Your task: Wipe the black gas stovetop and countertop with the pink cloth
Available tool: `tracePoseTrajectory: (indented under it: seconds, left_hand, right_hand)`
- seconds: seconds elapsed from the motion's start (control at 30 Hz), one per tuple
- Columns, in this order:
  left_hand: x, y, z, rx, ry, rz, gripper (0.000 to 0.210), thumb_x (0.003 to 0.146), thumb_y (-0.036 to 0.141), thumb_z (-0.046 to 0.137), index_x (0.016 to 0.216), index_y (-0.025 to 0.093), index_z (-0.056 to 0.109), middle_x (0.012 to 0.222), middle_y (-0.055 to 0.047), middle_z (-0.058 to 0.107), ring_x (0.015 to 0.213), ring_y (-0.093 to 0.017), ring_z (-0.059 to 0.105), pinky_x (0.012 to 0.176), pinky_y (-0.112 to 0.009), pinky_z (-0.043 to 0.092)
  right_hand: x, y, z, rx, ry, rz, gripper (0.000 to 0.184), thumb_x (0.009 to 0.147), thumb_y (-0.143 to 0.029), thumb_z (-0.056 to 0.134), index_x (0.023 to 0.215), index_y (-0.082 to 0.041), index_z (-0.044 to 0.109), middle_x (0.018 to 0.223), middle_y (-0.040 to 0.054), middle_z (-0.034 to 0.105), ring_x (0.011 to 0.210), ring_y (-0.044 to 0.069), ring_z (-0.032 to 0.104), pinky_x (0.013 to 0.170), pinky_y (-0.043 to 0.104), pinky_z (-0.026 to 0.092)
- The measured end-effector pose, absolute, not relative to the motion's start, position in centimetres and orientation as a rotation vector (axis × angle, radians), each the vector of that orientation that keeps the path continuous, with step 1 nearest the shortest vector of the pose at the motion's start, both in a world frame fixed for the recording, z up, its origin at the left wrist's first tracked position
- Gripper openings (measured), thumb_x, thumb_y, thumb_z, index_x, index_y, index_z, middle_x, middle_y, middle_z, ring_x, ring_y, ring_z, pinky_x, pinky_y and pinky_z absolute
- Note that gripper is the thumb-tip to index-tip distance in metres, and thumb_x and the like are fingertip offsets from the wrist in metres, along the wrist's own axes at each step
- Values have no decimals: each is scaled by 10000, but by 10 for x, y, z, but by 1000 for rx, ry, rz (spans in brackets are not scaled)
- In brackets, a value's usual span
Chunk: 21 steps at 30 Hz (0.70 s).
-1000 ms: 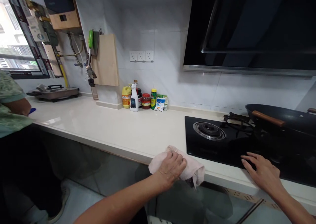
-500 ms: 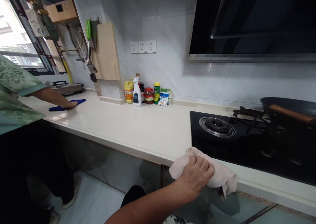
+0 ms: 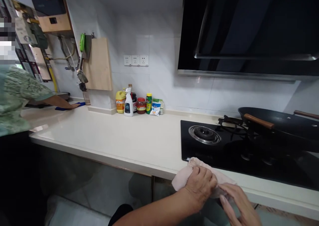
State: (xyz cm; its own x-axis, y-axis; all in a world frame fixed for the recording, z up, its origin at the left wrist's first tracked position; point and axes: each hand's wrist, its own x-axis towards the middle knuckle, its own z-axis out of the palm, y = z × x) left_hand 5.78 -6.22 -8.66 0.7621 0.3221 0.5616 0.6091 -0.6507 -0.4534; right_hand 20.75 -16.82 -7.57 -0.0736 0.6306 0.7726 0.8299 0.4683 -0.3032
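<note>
My left hand [image 3: 201, 183] is closed around a pale pink cloth [image 3: 183, 177] at the front edge of the counter, just before the stove. The cloth is bunched under the fingers, and its far end stretches right along the edge. My right hand [image 3: 240, 202] is at that right end, thumb and fingers apart, fingertips close to the cloth and to my left hand. Whether they touch the cloth is hard to tell. The black glass stove [image 3: 211, 156] lies directly behind, with a round burner [image 3: 204, 134] on its left side.
A large wok [image 3: 284, 121] with a wooden handle sits on the right burner under the range hood [image 3: 239, 26]. Against the wall stand a spray bottle [image 3: 128, 103], a yellow jug [image 3: 120, 103], jars and packets. At far left another person [image 3: 25, 93] presses a blue cloth [image 3: 63, 108] on the counter [image 3: 104, 133].
My right hand has come into view at the cloth's right end. My left hand keeps its grip. The view has shifted right, and the other person's hand has moved farther back along the counter.
</note>
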Motion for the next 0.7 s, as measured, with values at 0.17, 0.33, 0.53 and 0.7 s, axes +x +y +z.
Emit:
tracePoseTrajectory:
  seconds: [0.17, 0.33, 0.53, 0.7]
  left_hand:
    - [88, -68, -81, -2340, -768, -505, 275, 1016, 265, 438, 1108, 135, 663, 972, -116, 622, 959, -265, 602, 829, -434, 463]
    - [50, -74, -53, -2542, -642, -522, 490, 949, 399, 608, 1337, 104, 558, 1182, -147, 639, 1083, -284, 585, 968, -440, 440]
    - [-19, -73, -54, -2650, -684, -513, 810, 889, 491, 690, 1559, 217, 326, 1614, -120, 398, 1442, -326, 381, 1103, -467, 351]
    - [-38, -66, -66, -2681, -890, -510, 809, 878, 504, 697, 1555, 240, 343, 1629, -99, 396, 1456, -319, 381, 1156, -497, 302]
  right_hand:
    - [210, -139, -126, -1368, -1634, -571, 496, 964, -500, 488, 1417, -300, 475, 1223, 117, 630, 1095, 348, 629, 907, 553, 501]
    - [217, -139, -137, -1418, -1677, -681, 669, 954, -587, 477, 1534, -291, 323, 1302, 141, 602, 1158, 366, 595, 936, 540, 445]
    - [211, -132, -113, -1500, -1793, -742, 600, 897, -499, 610, 1431, -268, 466, 1264, 116, 637, 1167, 343, 582, 1007, 536, 358]
    - [177, -111, -96, -1578, -1951, -818, 658, 737, -475, 787, 1323, -265, 572, 1206, 135, 638, 1109, 352, 570, 989, 560, 330]
